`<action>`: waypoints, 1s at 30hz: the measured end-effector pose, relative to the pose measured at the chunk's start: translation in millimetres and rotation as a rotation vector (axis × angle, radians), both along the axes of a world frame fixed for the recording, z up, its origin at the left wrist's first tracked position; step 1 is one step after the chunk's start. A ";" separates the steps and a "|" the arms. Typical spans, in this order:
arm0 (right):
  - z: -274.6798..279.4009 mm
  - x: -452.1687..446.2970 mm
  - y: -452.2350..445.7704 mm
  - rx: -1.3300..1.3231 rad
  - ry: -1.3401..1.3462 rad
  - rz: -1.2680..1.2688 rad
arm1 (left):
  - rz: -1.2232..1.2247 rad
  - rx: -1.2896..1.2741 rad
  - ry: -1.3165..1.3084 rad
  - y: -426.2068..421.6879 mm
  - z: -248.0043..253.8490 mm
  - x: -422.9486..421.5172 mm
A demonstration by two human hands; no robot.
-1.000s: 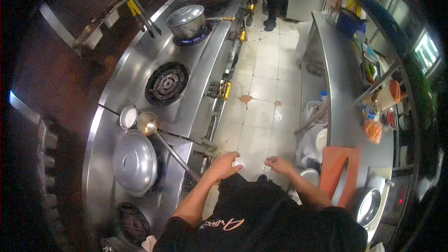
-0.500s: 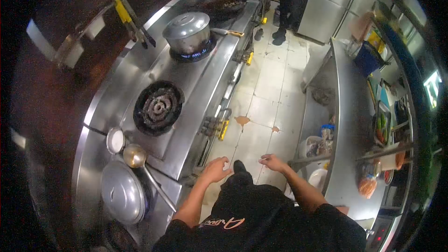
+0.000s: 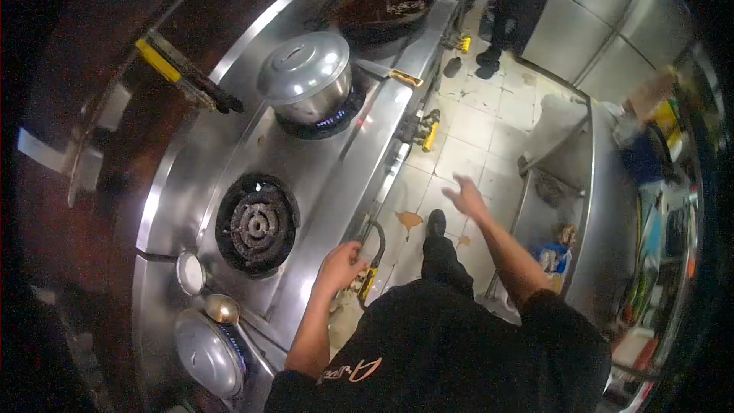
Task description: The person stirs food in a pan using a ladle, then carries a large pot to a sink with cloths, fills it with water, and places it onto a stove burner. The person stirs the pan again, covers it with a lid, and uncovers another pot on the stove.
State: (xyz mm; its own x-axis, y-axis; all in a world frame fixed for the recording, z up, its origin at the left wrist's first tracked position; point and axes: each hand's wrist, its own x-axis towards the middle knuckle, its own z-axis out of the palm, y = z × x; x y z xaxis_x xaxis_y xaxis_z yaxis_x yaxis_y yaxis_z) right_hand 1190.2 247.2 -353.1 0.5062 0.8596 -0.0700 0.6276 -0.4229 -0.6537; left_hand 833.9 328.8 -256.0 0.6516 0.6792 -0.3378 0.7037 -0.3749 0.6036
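My left hand (image 3: 339,268) hangs beside the stove front with loosely bent fingers and nothing in it. Close by is a yellow-handled gas valve (image 3: 369,281); I cannot tell whether they touch. Over the tiled floor, my right hand (image 3: 468,200) is held out with its fingers apart and holds nothing. On the stove, a lidded metal pot (image 3: 306,80) stands over a lit burner. An unlit burner (image 3: 258,226) lies nearer to me. A ladle (image 3: 223,308) rests by a second lidded pot (image 3: 208,356), with a small white-filled bowl (image 3: 191,273) above it.
A large dark wok (image 3: 382,11) and a knife (image 3: 394,74) are farther along the stove. Tongs (image 3: 183,75) hang at the left. Another person (image 3: 520,8) stands near the steel fridge (image 3: 604,11). A steel worktable (image 3: 604,237) with shelves lines the right.
I have moved forward along the aisle, one foot ahead. My right hand has swung forward and up, while my left hand has shifted toward the stove front.
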 end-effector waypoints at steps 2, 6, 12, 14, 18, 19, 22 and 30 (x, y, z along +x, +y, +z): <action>18.4 43.1 83.9 0.081 -0.083 0.084 | 0.190 -0.043 0.090 2.4 -1.4 1.5; 32.1 110.5 244.2 0.173 -0.367 0.237 | 0.501 -0.092 0.179 -1.5 -10.8 12.2; 14.4 148.0 360.1 -0.140 -0.445 0.462 | 0.706 0.016 0.176 -39.5 -41.4 47.0; 1.3 153.8 375.1 -0.163 -0.292 0.458 | 0.728 0.015 0.186 -56.3 -61.2 56.3; -11.4 154.0 346.5 -0.034 0.237 0.303 | 0.588 0.084 0.220 -104.3 -88.9 57.0; -7.9 153.1 323.3 0.097 0.390 0.301 | 0.548 0.139 0.197 -120.7 -95.6 54.6; 75.3 116.1 259.7 0.125 0.857 0.327 | 0.985 -0.224 0.292 -158.4 -140.0 57.7; 164.6 35.0 264.8 -0.114 1.060 0.596 | 1.473 -0.493 -0.325 -246.9 -201.3 73.2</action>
